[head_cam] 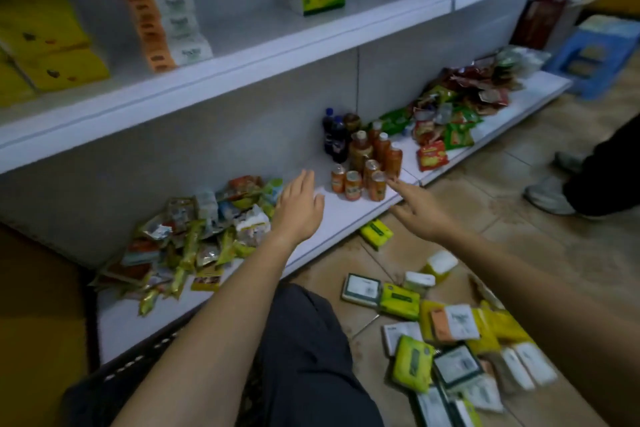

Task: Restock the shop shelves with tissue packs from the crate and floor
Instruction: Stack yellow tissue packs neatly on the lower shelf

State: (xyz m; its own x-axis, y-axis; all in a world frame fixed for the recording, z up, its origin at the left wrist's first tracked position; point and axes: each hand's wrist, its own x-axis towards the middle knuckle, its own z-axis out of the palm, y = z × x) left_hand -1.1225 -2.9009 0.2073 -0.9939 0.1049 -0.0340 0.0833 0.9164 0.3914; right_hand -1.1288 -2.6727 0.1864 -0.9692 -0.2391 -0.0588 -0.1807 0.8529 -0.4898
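My left hand point(299, 208) and right hand point(420, 213) hover empty, fingers spread, over the bottom shelf point(346, 218). The tissue packs point(453, 329) lie on the floor point(519, 218) at five o'clock, blurred; I should probably swing right and gather several squarely.

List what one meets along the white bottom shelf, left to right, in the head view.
Heap of yellow-green foil snack sachets → left hand hovering over the white bottom shelf → cluster of small orange drink cans → heap of red and green snack packets.
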